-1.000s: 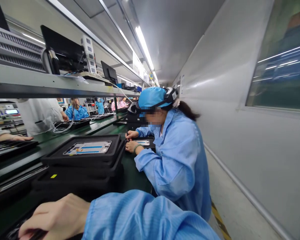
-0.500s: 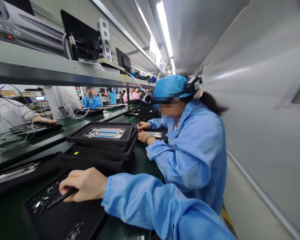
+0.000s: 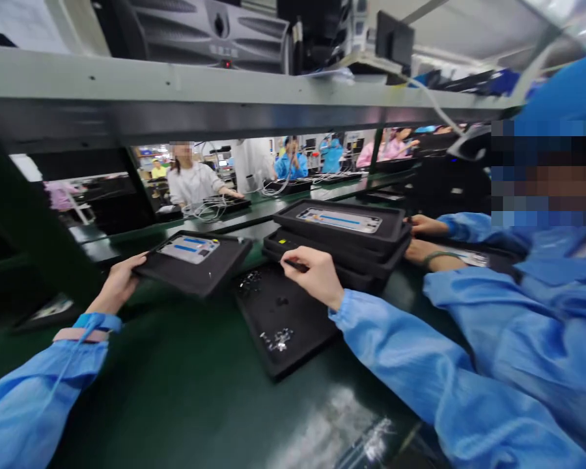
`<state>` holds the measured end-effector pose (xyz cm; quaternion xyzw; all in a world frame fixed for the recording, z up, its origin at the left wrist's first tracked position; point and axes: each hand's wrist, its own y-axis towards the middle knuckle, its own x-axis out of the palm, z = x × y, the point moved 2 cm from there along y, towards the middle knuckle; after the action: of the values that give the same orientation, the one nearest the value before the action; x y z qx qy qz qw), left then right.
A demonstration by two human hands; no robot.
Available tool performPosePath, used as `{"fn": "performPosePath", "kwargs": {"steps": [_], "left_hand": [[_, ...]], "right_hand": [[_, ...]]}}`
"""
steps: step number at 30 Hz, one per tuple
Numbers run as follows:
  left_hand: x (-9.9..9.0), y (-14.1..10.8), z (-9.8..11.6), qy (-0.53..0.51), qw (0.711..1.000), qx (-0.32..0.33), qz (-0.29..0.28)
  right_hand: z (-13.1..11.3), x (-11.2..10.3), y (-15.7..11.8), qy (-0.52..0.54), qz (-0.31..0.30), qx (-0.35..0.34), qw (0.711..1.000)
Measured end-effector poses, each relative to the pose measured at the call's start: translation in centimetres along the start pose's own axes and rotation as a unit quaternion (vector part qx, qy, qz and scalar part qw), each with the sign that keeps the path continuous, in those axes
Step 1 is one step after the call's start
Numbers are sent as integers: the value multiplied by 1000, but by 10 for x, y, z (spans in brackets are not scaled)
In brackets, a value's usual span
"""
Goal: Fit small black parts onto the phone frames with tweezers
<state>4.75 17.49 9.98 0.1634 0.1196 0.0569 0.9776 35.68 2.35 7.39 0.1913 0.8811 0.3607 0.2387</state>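
Note:
My left hand (image 3: 120,283) grips the left edge of a shallow black tray (image 3: 229,257), which tilts slightly. A silver phone frame (image 3: 190,249) with blue strips lies in that tray. My right hand (image 3: 315,270) is closed in a pinch on a slim dark tool (image 3: 299,266); its exact kind is too blurred to tell. Beneath and in front of that hand is a black parts tray (image 3: 293,326) with small shiny parts (image 3: 279,340) near its front and more small parts (image 3: 250,281) at its back left.
Stacked black trays (image 3: 371,254) stand behind my right hand, the top one bearing another phone frame (image 3: 342,219). On the right, a co-worker's hands (image 3: 430,251) work at a tray. A shelf (image 3: 224,91) spans overhead. Clear plastic (image 3: 361,436) lies on the green table (image 3: 185,378).
The view has swung left. My left hand has come into view holding a tray. My right hand has lifted from the small parts with the dark tool still pinched.

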Motion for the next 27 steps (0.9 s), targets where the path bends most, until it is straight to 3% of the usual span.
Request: {"fn": "performPosePath", "kwargs": {"steps": [2, 5, 8, 10, 12, 15, 18, 22, 27], "left_hand": [[-19, -18, -15, -11, 995, -81, -49], [-36, -68, -32, -39, 977, -171, -120], [-39, -120, -42, -67, 950, -247, -180], [-35, -141, -44, -61, 936, -271, -217], [-30, -149, -45, -12, 943, -237, -234], [-23, -149, -48, 107, 961, -111, -228], [-18, -150, -55, 220, 949, 18, -225], [-13, -154, -65, 291, 921, 121, -230], [-22, -126, -76, 337, 895, 171, -238]], "right_hand": [[2, 0, -2, 56, 20, 58, 997], [9, 5, -8, 105, 16, 132, 986], [19, 16, -15, 114, -27, 162, 980], [23, 31, -19, 120, -81, 170, 975], [23, 50, -23, 129, -149, 173, 965], [14, 86, -26, 131, -259, 156, 944], [2, 117, -24, 105, -342, 136, 924], [-6, 137, -23, 91, -376, 143, 911], [-6, 131, -24, 112, -360, 173, 910]]}}
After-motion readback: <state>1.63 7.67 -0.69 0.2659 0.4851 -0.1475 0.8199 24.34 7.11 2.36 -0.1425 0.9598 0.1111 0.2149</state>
